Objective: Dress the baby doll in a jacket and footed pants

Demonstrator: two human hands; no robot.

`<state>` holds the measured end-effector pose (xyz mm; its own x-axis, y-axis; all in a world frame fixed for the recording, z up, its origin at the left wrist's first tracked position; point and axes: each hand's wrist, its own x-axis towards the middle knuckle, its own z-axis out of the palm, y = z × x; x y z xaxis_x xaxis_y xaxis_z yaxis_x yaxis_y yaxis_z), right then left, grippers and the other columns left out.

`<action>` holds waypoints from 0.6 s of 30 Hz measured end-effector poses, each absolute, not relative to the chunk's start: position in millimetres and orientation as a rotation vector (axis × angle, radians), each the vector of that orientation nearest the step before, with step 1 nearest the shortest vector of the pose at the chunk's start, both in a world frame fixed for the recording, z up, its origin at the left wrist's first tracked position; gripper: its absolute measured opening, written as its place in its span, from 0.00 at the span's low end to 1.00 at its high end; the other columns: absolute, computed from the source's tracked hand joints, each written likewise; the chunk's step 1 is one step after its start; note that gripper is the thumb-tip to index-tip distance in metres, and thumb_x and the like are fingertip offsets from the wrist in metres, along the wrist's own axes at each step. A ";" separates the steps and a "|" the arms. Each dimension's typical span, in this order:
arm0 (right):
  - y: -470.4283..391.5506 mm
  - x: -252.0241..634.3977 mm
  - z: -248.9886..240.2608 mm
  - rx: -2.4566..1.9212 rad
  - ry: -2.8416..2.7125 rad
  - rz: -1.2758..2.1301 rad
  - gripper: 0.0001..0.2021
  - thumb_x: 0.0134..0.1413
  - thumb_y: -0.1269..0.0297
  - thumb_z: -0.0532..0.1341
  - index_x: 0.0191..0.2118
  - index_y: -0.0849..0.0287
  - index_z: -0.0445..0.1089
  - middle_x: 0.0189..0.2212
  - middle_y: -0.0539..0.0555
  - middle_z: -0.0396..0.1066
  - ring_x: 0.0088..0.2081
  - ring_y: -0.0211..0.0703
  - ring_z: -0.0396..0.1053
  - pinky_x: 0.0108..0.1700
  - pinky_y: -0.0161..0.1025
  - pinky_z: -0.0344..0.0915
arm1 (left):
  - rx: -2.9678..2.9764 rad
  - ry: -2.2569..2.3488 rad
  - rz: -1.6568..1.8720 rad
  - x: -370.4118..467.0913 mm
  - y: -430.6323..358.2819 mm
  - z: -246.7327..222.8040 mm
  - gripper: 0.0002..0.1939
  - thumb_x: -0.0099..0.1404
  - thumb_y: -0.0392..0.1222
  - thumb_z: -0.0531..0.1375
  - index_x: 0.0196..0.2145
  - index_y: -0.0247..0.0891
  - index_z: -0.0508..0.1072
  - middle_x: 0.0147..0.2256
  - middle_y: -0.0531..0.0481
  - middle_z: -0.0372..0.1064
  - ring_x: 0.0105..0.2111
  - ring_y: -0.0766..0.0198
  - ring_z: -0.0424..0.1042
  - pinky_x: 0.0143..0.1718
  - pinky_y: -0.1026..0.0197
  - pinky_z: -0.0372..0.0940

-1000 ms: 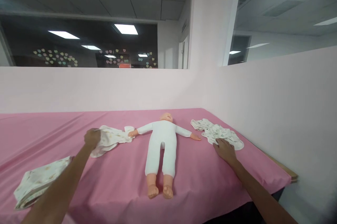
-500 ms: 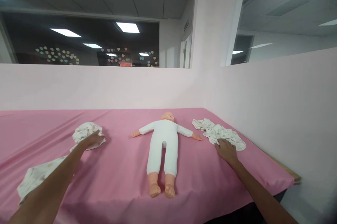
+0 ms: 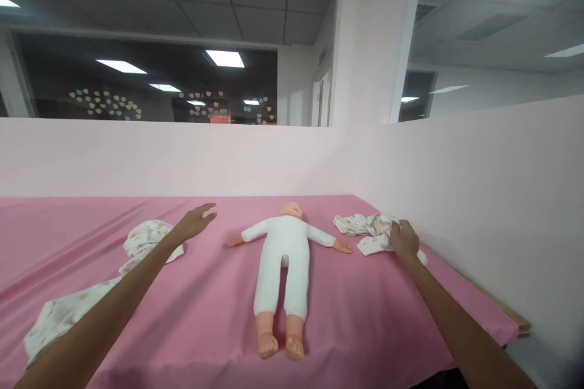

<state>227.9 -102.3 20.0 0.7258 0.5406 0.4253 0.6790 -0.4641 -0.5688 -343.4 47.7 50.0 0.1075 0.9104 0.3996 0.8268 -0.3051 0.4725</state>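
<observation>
A baby doll [image 3: 285, 261] with a white cloth body lies on its back, arms spread, on a pink sheet [image 3: 201, 316]. To its right, my right hand [image 3: 405, 240] is closed on a crumpled white printed baby garment [image 3: 381, 227], bunching it up. My left hand [image 3: 195, 223] hovers between the doll and a bundled white printed cloth [image 3: 148, 237], its fingers apart and nothing in them. Nearer the left edge lies another white patterned cloth [image 3: 64, 310], partly hidden behind my left forearm.
A low white wall [image 3: 159, 157] runs behind the table, with windows above it. Another white wall [image 3: 497, 194] closes off the right side. A wooden board edge [image 3: 506, 307] shows at the table's right side.
My left hand has let go of the bundled cloth and moved right, toward the doll. My right hand, earlier resting on the garment, has closed on it and gathered it up.
</observation>
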 end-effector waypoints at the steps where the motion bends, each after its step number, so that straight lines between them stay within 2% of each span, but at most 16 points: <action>1: -102.7 222.7 36.9 -2.102 -0.932 -0.262 0.23 0.63 0.58 0.40 0.52 0.62 0.65 0.44 0.64 0.71 0.42 0.51 0.68 0.39 0.42 0.62 | 2.246 1.682 0.980 -330.3 35.4 58.1 0.30 0.65 0.57 0.52 0.60 0.39 0.66 0.61 0.46 0.63 0.57 0.51 0.66 0.55 0.57 0.63; 3: -108.0 203.6 74.1 -1.916 -1.008 -0.303 0.21 0.64 0.55 0.41 0.50 0.57 0.64 0.42 0.56 0.71 0.40 0.44 0.67 0.39 0.37 0.62 | 2.249 1.516 1.012 -300.8 6.9 72.7 0.31 0.65 0.60 0.51 0.60 0.40 0.65 0.62 0.46 0.61 0.59 0.51 0.63 0.57 0.57 0.61; 5: -120.3 172.1 111.6 -1.501 -1.134 -0.210 0.17 0.61 0.51 0.49 0.40 0.58 0.67 0.33 0.52 0.69 0.34 0.42 0.64 0.35 0.36 0.61 | 2.239 1.309 0.998 -268.6 -24.2 84.1 0.32 0.66 0.61 0.52 0.61 0.41 0.63 0.63 0.45 0.59 0.60 0.50 0.62 0.57 0.56 0.62; 7: -138.5 131.5 143.9 -1.309 -1.272 -0.070 0.16 0.58 0.49 0.55 0.33 0.58 0.67 0.26 0.48 0.65 0.30 0.39 0.61 0.32 0.35 0.58 | 2.247 1.046 0.934 -236.9 -54.9 92.2 0.35 0.65 0.62 0.54 0.64 0.42 0.58 0.65 0.44 0.54 0.61 0.50 0.60 0.56 0.55 0.62; 9: -158.5 89.3 166.6 -1.241 -1.451 0.086 0.15 0.57 0.50 0.58 0.31 0.58 0.67 0.26 0.47 0.64 0.28 0.37 0.60 0.30 0.34 0.56 | 2.255 0.817 0.914 -209.5 -83.2 97.7 0.41 0.64 0.61 0.57 0.68 0.46 0.48 0.67 0.44 0.48 0.63 0.49 0.57 0.57 0.52 0.62; 12: -182.0 40.4 181.5 -1.166 -1.672 0.247 0.16 0.58 0.50 0.58 0.27 0.58 0.64 0.24 0.46 0.62 0.26 0.34 0.57 0.28 0.34 0.53 | 2.269 0.568 0.921 -182.6 -116.3 102.5 0.43 0.64 0.57 0.60 0.69 0.49 0.43 0.68 0.44 0.46 0.64 0.49 0.54 0.58 0.49 0.60; 14: -189.6 23.7 182.6 -1.131 -1.764 0.299 0.19 0.58 0.51 0.58 0.23 0.58 0.60 0.21 0.45 0.57 0.24 0.33 0.54 0.26 0.33 0.50 | 2.285 0.561 1.026 -175.8 -129.4 103.0 0.43 0.62 0.55 0.63 0.68 0.50 0.47 0.66 0.43 0.50 0.62 0.48 0.56 0.57 0.48 0.61; 15: -191.2 19.7 181.9 -1.121 -1.778 0.313 0.20 0.59 0.51 0.58 0.22 0.58 0.58 0.20 0.45 0.55 0.23 0.32 0.52 0.25 0.33 0.49 | 2.300 0.589 1.094 -175.6 -132.9 102.3 0.40 0.61 0.54 0.63 0.66 0.49 0.51 0.63 0.43 0.55 0.60 0.48 0.59 0.55 0.48 0.62; 18: -191.1 18.6 178.3 -1.114 -1.725 0.323 0.23 0.60 0.51 0.57 0.19 0.58 0.53 0.18 0.45 0.50 0.21 0.31 0.48 0.24 0.34 0.46 | 2.364 0.697 1.236 -184.5 -133.1 98.4 0.19 0.66 0.53 0.58 0.51 0.44 0.71 0.47 0.43 0.68 0.46 0.52 0.68 0.46 0.52 0.65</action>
<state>18.6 -191.1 178.3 -0.0592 0.7968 0.6013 0.5250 0.5372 -0.6601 -184.5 -133.1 98.4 0.4898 0.5857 0.6458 0.2497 -0.8039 0.5398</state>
